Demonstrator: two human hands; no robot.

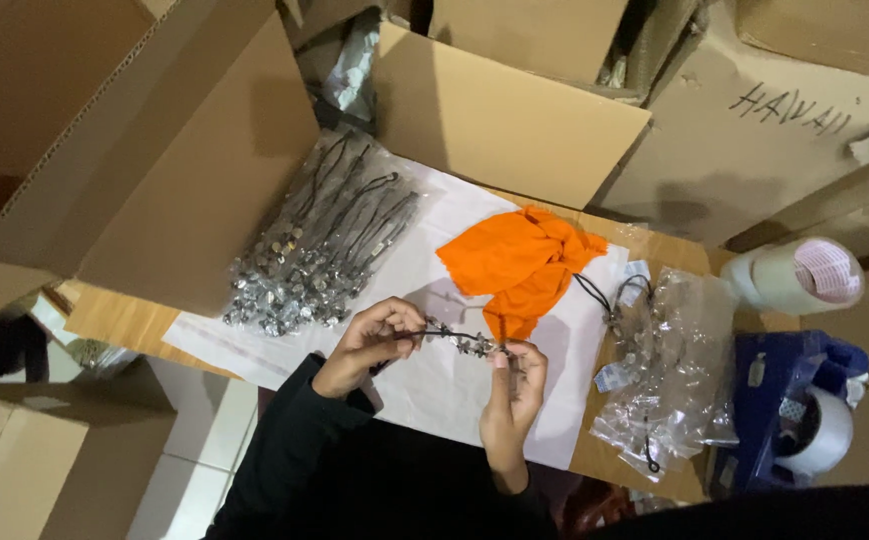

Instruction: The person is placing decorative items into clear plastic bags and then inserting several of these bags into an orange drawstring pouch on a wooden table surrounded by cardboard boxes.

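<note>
White paper (435, 385) lies bare under both hands' grip on necklace (455, 338).

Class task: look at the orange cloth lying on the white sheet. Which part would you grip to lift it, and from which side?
Probably the bunched knot in the middle of the orange cloth, pinched from above. The folds gather and stand up there, while the spread edges lie flat against the white sheet and offer little to hold.

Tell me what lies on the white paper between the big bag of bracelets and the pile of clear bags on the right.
In the head view, an orange cloth lies between the bag of bracelets and the clear bags, on the white paper.
</note>
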